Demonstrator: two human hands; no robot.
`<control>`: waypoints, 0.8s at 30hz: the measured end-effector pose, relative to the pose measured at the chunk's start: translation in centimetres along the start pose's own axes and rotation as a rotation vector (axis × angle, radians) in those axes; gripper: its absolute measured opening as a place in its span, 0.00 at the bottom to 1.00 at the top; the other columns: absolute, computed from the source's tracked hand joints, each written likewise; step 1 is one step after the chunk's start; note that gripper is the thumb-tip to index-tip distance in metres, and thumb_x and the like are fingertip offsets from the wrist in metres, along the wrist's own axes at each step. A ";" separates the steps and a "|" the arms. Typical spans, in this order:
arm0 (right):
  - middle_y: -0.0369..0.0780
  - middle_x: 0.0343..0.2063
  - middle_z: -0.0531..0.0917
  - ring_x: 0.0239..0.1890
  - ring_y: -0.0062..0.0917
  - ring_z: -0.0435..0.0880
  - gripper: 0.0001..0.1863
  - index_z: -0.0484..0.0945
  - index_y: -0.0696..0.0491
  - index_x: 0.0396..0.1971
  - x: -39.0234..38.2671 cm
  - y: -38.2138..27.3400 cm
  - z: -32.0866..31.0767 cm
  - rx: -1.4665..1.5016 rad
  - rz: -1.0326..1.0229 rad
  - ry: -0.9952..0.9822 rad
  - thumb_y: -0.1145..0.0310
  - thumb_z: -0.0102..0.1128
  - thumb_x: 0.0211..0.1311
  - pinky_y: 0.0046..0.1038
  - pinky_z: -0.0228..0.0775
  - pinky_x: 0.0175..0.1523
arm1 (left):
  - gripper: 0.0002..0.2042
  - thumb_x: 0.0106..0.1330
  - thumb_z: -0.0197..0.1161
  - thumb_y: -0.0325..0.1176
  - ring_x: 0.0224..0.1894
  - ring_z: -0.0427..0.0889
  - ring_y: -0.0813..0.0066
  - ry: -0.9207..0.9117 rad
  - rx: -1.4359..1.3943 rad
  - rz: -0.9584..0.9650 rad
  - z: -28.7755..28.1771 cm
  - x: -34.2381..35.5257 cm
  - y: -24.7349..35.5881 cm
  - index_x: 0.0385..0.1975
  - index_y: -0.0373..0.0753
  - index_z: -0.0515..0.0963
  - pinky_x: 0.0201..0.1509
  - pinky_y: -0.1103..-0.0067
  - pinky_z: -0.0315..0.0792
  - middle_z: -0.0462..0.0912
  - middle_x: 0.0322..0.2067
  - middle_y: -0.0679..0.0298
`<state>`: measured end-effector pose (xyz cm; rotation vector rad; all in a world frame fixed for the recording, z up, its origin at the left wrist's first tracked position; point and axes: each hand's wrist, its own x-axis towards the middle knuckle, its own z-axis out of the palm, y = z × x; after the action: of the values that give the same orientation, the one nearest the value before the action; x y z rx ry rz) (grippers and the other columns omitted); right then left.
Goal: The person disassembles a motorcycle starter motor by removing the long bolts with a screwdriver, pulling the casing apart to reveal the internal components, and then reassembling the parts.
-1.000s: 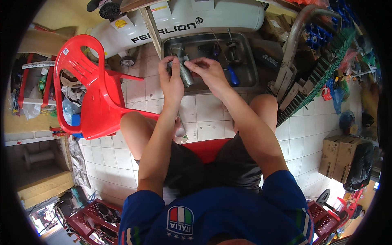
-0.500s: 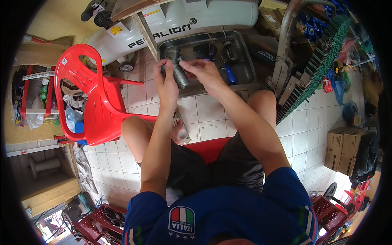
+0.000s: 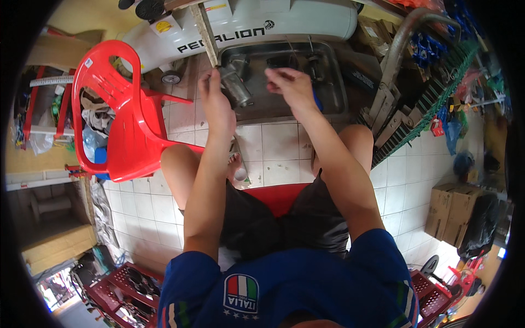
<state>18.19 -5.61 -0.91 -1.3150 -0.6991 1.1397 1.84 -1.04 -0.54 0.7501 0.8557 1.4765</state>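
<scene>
My left hand (image 3: 220, 106) is wrapped along the left side of a grey metal cylindrical tool body (image 3: 235, 88), held tilted over the near left of a metal tray (image 3: 342, 93). A wider head forms the tool body's far end. To its right and apart from it, my right hand (image 3: 292, 90) has its thumb and fingers drawn together in a pinch. Anything between those fingertips is too small to make out. A blue handle (image 3: 318, 102) in the tray shows only partly past my right hand. Farther back lie a dark metal part (image 3: 314, 66) with a rod and a black item (image 3: 278, 63).
A red plastic chair (image 3: 128, 131) stands at my left. Behind the tray lies a large grey air tank (image 3: 306, 22). To the right are a metal frame (image 3: 389, 71) and a green mesh-edged rack (image 3: 432, 104). Cardboard boxes (image 3: 451, 210) sit farther right on the tiled floor.
My right hand has moved right, away from the metal tool body it was touching. My left hand still holds the body, now slightly farther left. The whole view has shifted a little.
</scene>
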 end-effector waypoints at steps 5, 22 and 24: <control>0.44 0.30 0.88 0.31 0.26 0.87 0.18 0.86 0.61 0.39 1.8 1.3 -2.5 -0.640 -0.104 0.094 0.60 0.70 0.60 0.26 0.78 0.40 | 0.21 0.74 0.50 0.50 0.37 0.82 0.63 -0.088 -0.290 -0.351 -0.4 0.5 4.4 0.46 0.36 0.75 0.41 0.66 0.78 0.81 0.36 0.58; 0.43 0.31 0.88 0.39 0.35 0.88 0.17 0.87 0.53 0.35 3.1 8.8 0.7 -1.096 -0.206 -0.065 0.55 0.72 0.57 0.34 0.79 0.46 | 0.15 0.74 0.47 0.42 0.39 0.81 0.62 -0.044 -0.341 -0.391 -2.9 1.2 7.9 0.50 0.37 0.70 0.42 0.66 0.78 0.79 0.39 0.55; 0.43 0.31 0.87 0.39 0.32 0.88 0.18 0.86 0.55 0.39 2.9 7.0 1.2 -0.996 -0.163 -0.080 0.54 0.71 0.59 0.33 0.79 0.46 | 0.13 0.74 0.49 0.39 0.42 0.80 0.64 0.041 -0.228 -0.284 -2.8 1.1 7.1 0.50 0.39 0.70 0.43 0.68 0.78 0.78 0.44 0.58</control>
<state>16.45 -3.31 -8.01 -1.9745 -1.5141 0.7012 -4.37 -0.32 4.05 0.4115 0.7739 1.3109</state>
